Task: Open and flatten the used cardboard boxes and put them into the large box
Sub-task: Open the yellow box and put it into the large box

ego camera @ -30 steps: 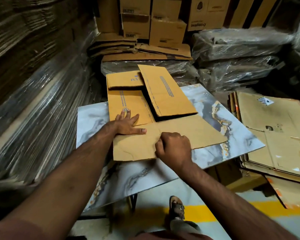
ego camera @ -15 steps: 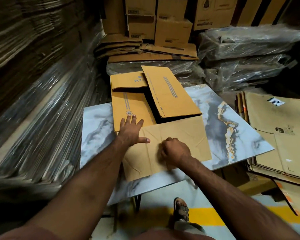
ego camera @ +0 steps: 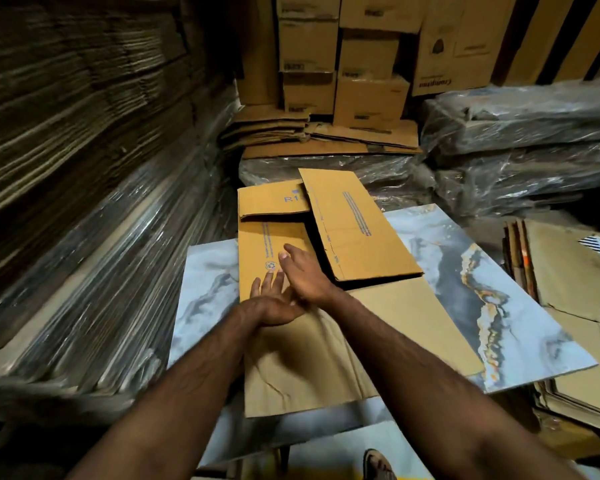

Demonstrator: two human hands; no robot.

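On the marble table [ego camera: 520,327], both hands press flat, fingers straight, on opened cardboard [ego camera: 378,327]; wrapped bundles [ego camera: 520,133] behind.

marbled tabletop [ego camera: 520,327] carries an opened cardboard box [ego camera: 326,341].

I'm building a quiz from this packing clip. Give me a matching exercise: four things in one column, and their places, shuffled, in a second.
Things:
1. left hand
2. marble-patterned tabletop
3. plastic-wrapped bundles
4. stacked closed boxes

Places:
A. far right, beyond the table
B. under the flattened cardboard box
C. against the back wall
D. flat on the cardboard, beside the right hand

Pairs: 1-D, 2-B, 3-A, 4-C
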